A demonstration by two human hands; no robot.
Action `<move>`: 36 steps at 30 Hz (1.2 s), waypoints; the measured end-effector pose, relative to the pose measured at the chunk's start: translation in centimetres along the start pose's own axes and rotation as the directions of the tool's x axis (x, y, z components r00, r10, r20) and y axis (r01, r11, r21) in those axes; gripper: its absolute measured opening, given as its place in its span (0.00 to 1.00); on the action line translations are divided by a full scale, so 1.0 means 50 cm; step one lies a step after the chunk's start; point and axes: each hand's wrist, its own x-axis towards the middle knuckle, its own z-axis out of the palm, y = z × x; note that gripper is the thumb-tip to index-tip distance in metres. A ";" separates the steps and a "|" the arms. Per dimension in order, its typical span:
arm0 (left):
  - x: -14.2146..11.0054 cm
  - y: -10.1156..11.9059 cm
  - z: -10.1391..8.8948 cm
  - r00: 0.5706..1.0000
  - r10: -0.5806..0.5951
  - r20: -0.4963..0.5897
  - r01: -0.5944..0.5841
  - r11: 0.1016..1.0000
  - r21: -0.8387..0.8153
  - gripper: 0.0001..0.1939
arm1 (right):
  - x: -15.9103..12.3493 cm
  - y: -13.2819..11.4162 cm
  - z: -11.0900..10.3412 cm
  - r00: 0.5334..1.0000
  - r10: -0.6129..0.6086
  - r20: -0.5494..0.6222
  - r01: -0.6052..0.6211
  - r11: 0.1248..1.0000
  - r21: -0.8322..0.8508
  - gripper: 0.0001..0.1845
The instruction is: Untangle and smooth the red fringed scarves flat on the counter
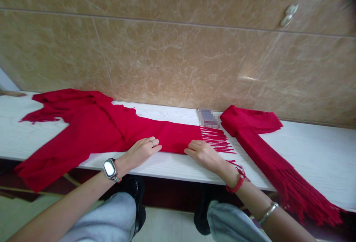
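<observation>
A red fringed scarf [172,132] lies across the white bench, its right part flat and narrow, its left part bunched and draped over the front edge. My left hand [143,151] has its fingers curled down on the near edge of the scarf, around the middle. Close to the fringed end, my right hand [202,153] grips the same near edge, fingers bent over the cloth. The fingertips of both hands are partly hidden. Farther right, a second red scarf [257,147] lies folded over, with its fringe hanging past the front edge.
The white bench [314,149] runs along a brown marbled tile wall [172,60]. A phone-like flat object [209,118], partly pixelated, lies by the wall between the scarves. A small metal fitting [289,15] is on the wall. My legs and dark shoes [136,201] are below the front edge.
</observation>
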 end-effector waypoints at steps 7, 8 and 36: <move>-0.010 -0.013 0.001 0.987 0.155 -0.030 -0.157 0.981 -0.114 0.15 | -0.003 0.000 0.011 1.000 -0.013 -0.018 0.015 0.991 0.133 0.14; -0.011 -0.014 0.003 0.987 0.153 -0.046 -0.157 0.980 -0.119 0.16 | -0.003 0.000 0.013 0.999 0.003 -0.035 0.003 0.987 0.160 0.13; -0.010 -0.010 -0.002 0.992 0.122 -0.023 -0.123 0.986 -0.116 0.13 | 0.037 -0.012 0.015 0.999 -0.041 0.020 0.040 0.997 0.059 0.11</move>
